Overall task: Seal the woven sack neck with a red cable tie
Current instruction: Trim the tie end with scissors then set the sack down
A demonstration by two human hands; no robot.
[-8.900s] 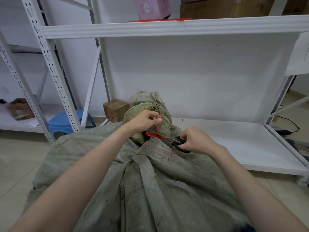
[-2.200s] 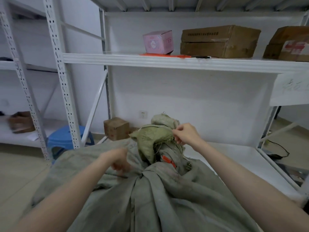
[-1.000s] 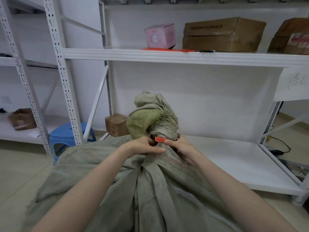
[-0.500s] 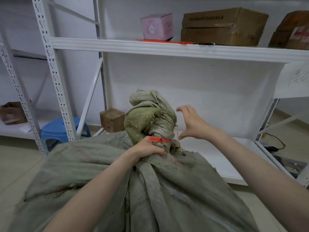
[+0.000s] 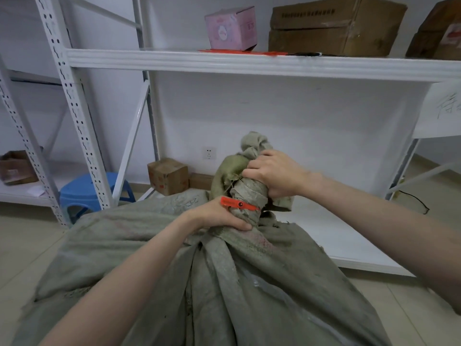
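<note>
Sack (image 5: 224,283) on the floor, neck (image 5: 249,193) bunched and roughly upright. Tie (image 5: 239,204) is cinched round the neck, crosswise to its axis, stub end poking left.
Left hand (image 5: 219,218): fingers curled round the neck just below the tie.
Right hand (image 5: 274,176): fingers clenched on the neck just above it.
The tie sits between the hands, left nearer its lock.
Judgement: seal looks closed; a tug check would pull along the neck axis.

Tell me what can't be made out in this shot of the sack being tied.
Head view only.
Red cable tie: its far side is hidden behind the sack neck.
Left hand: fingertips hidden by the neck's folds.
Handwritten sheet: cut off by the right edge, unreadable.
Dark thing on the upper shelf: too thin to identify.
</note>
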